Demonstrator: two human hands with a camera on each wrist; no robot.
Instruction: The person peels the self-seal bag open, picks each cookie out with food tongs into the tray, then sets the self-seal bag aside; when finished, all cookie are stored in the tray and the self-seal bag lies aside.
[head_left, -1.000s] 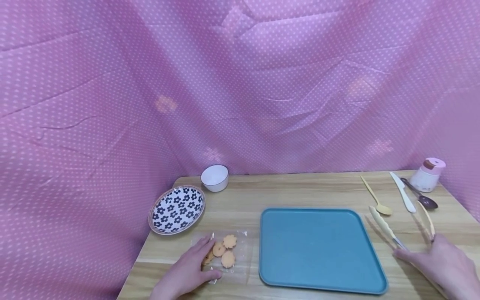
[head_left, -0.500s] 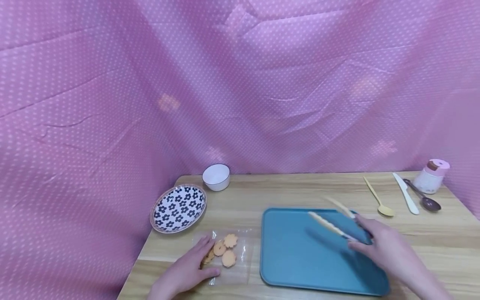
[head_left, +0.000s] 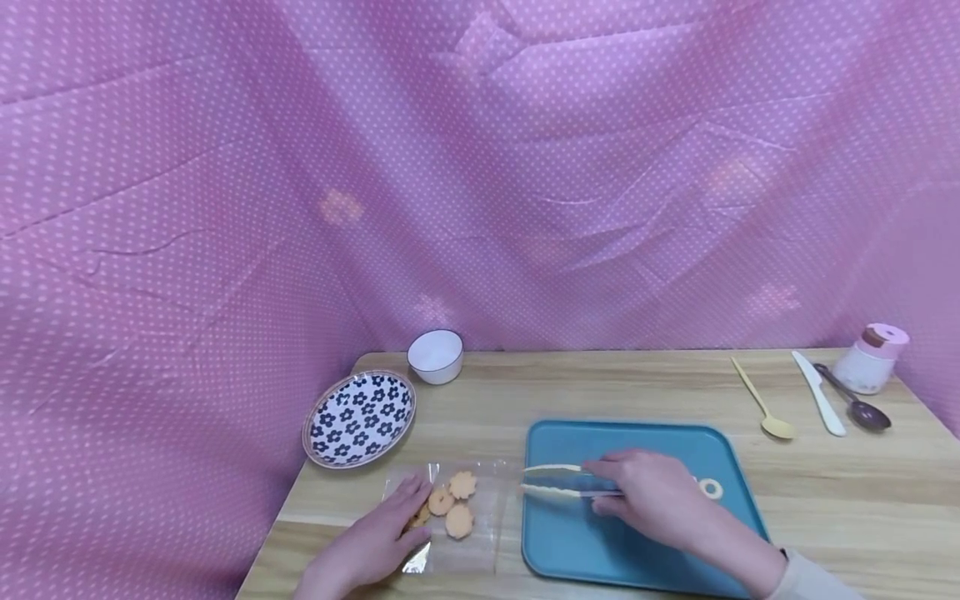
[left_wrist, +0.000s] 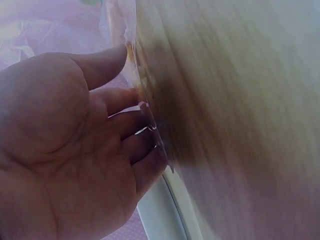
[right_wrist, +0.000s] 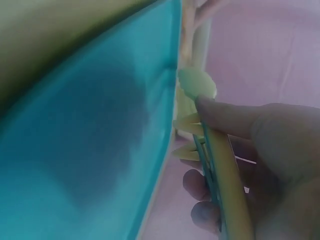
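My left hand [head_left: 371, 533] rests on the left part of a clear plastic bag [head_left: 483, 533], its fingertips beside several round and flower-shaped cookies [head_left: 459, 521] in it. In the left wrist view, the loosely bent fingers [left_wrist: 145, 172] of this hand touch the bag's edge. My right hand [head_left: 660, 497] holds a pair of cream-coloured tongs [head_left: 551, 492] over the blue tray [head_left: 622, 550]. The tongs' two arms lie almost parallel and a little apart, tips pointing left at the tray's left rim, near the bag. Thumb and fingers wrap the tongs [right_wrist: 227, 185] in the right wrist view.
A flower-patterned plate [head_left: 360, 421] and a white bowl [head_left: 436, 357] stand at the back left. At the back right lie a yellow spoon [head_left: 776, 427], a white knife [head_left: 819, 396] and a dark spoon [head_left: 870, 415], beside a pink-lidded jar [head_left: 870, 360]. A pink curtain [head_left: 570, 208] hangs behind.
My right hand has carried the tongs leftward from the right side of the table to over the tray, and the tongs' arms have come closer together. My left hand stays on the bag.
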